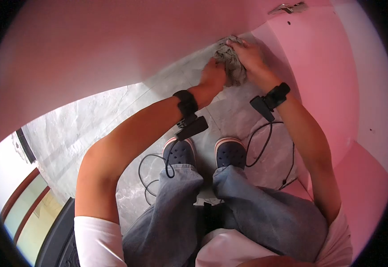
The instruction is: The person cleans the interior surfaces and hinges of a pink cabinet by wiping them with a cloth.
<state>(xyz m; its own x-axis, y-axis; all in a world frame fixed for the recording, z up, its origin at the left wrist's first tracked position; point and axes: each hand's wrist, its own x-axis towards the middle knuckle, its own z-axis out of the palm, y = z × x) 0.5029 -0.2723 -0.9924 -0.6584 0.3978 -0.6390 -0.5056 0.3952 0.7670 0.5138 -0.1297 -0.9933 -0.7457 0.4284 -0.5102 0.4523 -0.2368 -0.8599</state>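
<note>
A crumpled grey cloth [233, 66] is bunched between my two hands, low near the corner where the pink walls meet the floor. My left hand [214, 73] grips its left side, with the fingertips partly hidden in the folds. On the other side, my right hand [249, 57] has its thumb and fingers closed on the cloth's upper right edge. Whether the cloth rests on the floor or hangs just above it, I cannot tell.
Pink walls [323, 66] rise ahead and to the right, with a damaged patch [288, 8] near the top. The floor [100, 111] is grey marble tile. Black cables [265, 151] hang from my wrist straps around my dark clogs [229, 152]. A black-framed object [58, 240] stands at lower left.
</note>
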